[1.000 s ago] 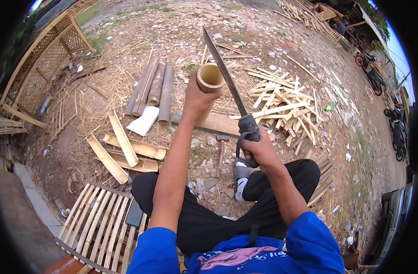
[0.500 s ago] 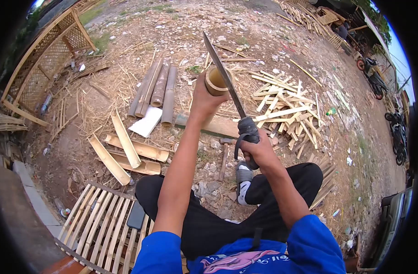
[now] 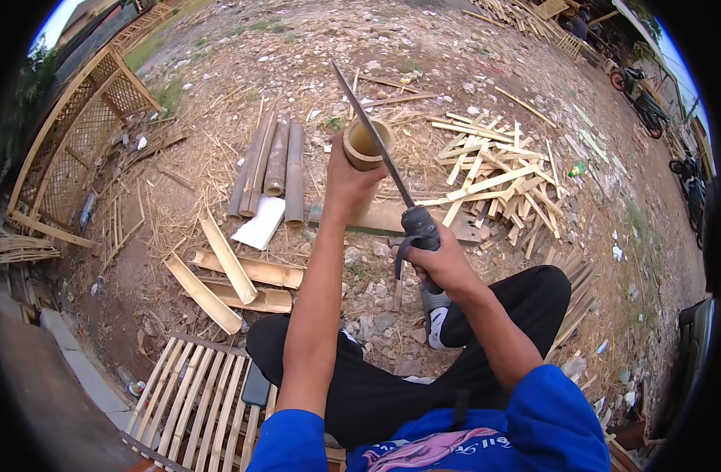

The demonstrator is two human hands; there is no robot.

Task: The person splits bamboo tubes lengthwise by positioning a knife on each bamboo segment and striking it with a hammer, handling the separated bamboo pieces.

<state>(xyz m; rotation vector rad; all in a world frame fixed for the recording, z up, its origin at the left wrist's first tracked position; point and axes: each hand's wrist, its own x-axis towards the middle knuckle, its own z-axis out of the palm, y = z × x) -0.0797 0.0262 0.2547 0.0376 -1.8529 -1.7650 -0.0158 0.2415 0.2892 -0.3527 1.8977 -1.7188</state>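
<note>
My left hand (image 3: 349,186) grips a hollow bamboo tube (image 3: 362,145) near its top, with the open end facing up toward me. Wrapped round the black handle of a machete (image 3: 399,182) is my right hand (image 3: 441,258). The long dark blade slants up and left across the mouth of the tube; whether it touches the rim I cannot tell. Beneath the tube a wooden plank (image 3: 392,224) lies on the ground. A hammer (image 3: 397,294) lies near my foot, partly hidden by my right hand and the machete handle.
Split bamboo halves (image 3: 238,270) lie to the left, with dark uncut bamboo poles (image 3: 276,157) beyond them. A pile of pale strips (image 3: 498,177) spreads to the right. A phone (image 3: 256,385) rests on a slatted bamboo bench (image 3: 189,397). Woven panels (image 3: 85,141) stand at far left.
The blade has tilted slightly more to the left over the tube's mouth. Both hands keep their holds. The whole view has shifted a little, with the ground things appearing lower and further right.
</note>
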